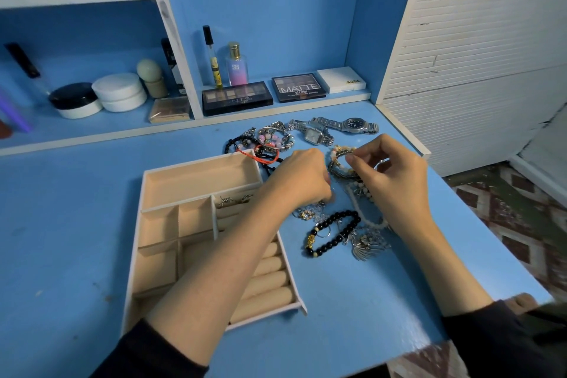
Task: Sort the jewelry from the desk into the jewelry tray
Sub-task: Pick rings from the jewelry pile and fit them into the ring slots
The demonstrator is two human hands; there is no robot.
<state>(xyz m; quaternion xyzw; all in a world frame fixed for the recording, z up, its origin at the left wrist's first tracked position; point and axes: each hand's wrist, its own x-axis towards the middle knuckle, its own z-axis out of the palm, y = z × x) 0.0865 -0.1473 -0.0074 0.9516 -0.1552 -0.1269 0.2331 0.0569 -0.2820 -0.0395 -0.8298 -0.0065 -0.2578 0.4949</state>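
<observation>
Your blue painted desk point(92, 224) fills the lower frame, its surface scuffed and matte. On it, left of centre, sits the jewelry tray point(196, 181): a shallow white-rimmed box lined in soft beige, with one long compartment at the top, small square cells below it and padded ring rolls at its lower right.

Your left forearm crosses over the tray, and your left hand point(302, 176) hangs at the frame's centre with its fingers curled under. Its knuckles face you, so you cannot tell whether it grips anything.

Your right hand point(389, 172), just right of centre, has thumb and fingertips drawn together, pinching a beaded bracelet point(339, 159) of pale and metallic beads that stands partly lifted off the desk.

The rest of the jewelry lies in a loose heap between the tray and the desk's right edge. Two steel-link watches point(352, 125) lie at the top, and a glossy black bead bracelet point(333, 233) lies below your hands, with a silver shell pendant point(365, 247) beside it. A thin red cord bracelet point(264, 154) overlaps the tray's upper right corner.

A pair of small metal earrings point(233, 200) already lies in a tray cell.
</observation>
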